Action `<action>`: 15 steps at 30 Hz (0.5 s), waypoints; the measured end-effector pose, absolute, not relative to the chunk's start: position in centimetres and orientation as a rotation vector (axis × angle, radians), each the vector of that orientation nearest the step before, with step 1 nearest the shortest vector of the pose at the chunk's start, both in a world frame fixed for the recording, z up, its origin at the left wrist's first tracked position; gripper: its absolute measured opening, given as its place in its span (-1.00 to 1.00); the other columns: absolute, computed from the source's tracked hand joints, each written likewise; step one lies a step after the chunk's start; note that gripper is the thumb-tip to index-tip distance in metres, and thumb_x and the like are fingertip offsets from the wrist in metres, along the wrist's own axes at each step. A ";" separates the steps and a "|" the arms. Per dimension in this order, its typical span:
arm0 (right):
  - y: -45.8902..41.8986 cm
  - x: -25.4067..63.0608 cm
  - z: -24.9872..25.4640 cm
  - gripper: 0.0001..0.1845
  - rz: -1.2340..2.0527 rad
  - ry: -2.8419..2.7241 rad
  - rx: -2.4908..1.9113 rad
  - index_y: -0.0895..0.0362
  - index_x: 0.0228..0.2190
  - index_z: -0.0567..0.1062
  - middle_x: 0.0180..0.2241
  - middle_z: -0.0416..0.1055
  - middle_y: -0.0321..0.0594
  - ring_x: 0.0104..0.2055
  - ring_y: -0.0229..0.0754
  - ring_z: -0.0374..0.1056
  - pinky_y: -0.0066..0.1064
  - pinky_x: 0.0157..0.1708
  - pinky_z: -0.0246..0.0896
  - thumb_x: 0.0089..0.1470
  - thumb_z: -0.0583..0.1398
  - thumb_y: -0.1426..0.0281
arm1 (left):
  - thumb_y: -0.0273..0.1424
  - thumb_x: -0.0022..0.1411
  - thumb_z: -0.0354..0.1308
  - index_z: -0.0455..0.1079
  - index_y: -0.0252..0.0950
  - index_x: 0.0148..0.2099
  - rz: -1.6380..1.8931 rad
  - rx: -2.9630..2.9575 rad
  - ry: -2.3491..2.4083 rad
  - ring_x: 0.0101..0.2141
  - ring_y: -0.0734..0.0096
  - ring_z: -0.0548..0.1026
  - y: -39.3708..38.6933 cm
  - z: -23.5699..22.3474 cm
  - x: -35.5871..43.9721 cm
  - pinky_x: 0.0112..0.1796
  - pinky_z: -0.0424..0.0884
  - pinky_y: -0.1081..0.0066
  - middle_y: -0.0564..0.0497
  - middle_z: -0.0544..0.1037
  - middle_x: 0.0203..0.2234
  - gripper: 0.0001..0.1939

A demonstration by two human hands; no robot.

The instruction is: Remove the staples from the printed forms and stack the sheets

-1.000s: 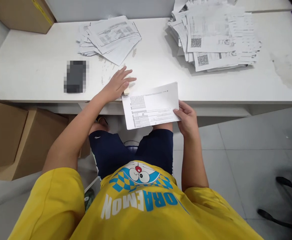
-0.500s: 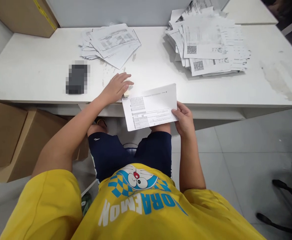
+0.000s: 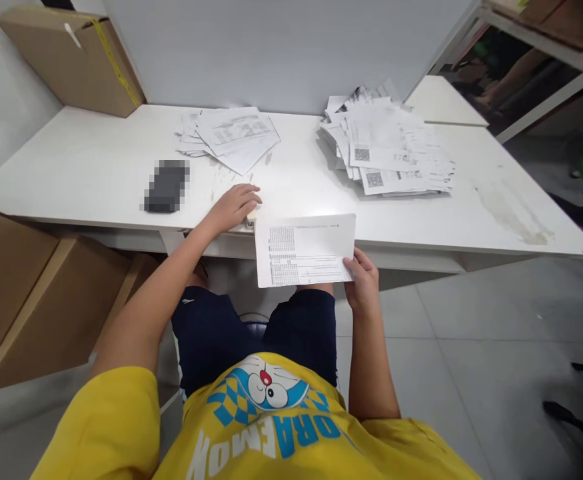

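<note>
My right hand (image 3: 362, 280) pinches the right edge of some printed paper sheets (image 3: 316, 250), thumb on top and fingers beneath. The sheets are held out past the desk's front edge, over my lap. My left hand (image 3: 234, 207) rests at the desk edge with fingers curled over a small cream-coloured stapler (image 3: 251, 217). Most of the stapler is hidden under the hand; only its end with a bit of metal shows. The left edge of the sheets meets that end; whether it lies inside the jaws I cannot tell.
On the white desk (image 3: 291, 190) lie a small paper pile (image 3: 241, 137), a taller paper stack (image 3: 386, 147) and a blurred dark object (image 3: 166, 187). One cardboard box (image 3: 71, 60) stands at the back left, others (image 3: 71, 307) below the desk. Part of another person (image 3: 514, 77) shows at far right.
The view has tilted up, so the desk sits lower and more background shows. The sheets have turned a little, now nearly level, with their left edge close against the stapler.
</note>
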State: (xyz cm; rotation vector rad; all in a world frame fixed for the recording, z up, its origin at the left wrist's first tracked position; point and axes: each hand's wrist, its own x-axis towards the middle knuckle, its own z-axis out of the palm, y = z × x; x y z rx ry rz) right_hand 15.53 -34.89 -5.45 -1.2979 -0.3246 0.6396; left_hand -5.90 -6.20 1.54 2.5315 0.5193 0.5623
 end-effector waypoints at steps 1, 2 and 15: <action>-35.0 15.8 -5.5 -0.55 0.613 -0.320 -1.288 0.07 -0.21 0.62 -0.24 0.63 -0.23 -0.19 -0.06 0.52 -0.22 -0.16 0.44 -0.26 0.40 0.27 | -0.11 0.45 -0.12 0.54 -0.14 -0.04 0.554 2.504 0.514 0.28 0.04 0.30 -6.0 1.5 -5.9 0.31 0.21 -0.01 -0.07 0.46 0.21 -0.57; -35.0 16.2 -5.5 -0.56 0.581 -0.318 -1.277 0.08 -0.22 0.61 -0.23 0.62 -0.23 -0.19 -0.06 0.52 -0.23 -0.16 0.44 -0.25 0.39 0.27 | -0.09 0.44 -0.11 0.54 -0.13 -0.05 0.552 2.479 0.509 0.28 0.03 0.30 -5.8 1.3 -5.9 0.32 0.20 -0.01 -0.07 0.46 0.21 -0.58; -24.2 24.5 2.1 -0.51 0.115 -0.761 -1.467 -0.02 0.01 0.45 0.05 0.42 -0.14 0.06 -0.03 0.40 -0.16 -0.09 0.45 0.03 0.19 0.16 | 0.03 0.40 -0.13 0.57 -0.18 -0.02 0.554 2.488 0.517 0.26 0.00 0.34 -5.5 1.2 -6.2 0.31 0.22 -0.01 -0.15 0.49 0.19 -0.45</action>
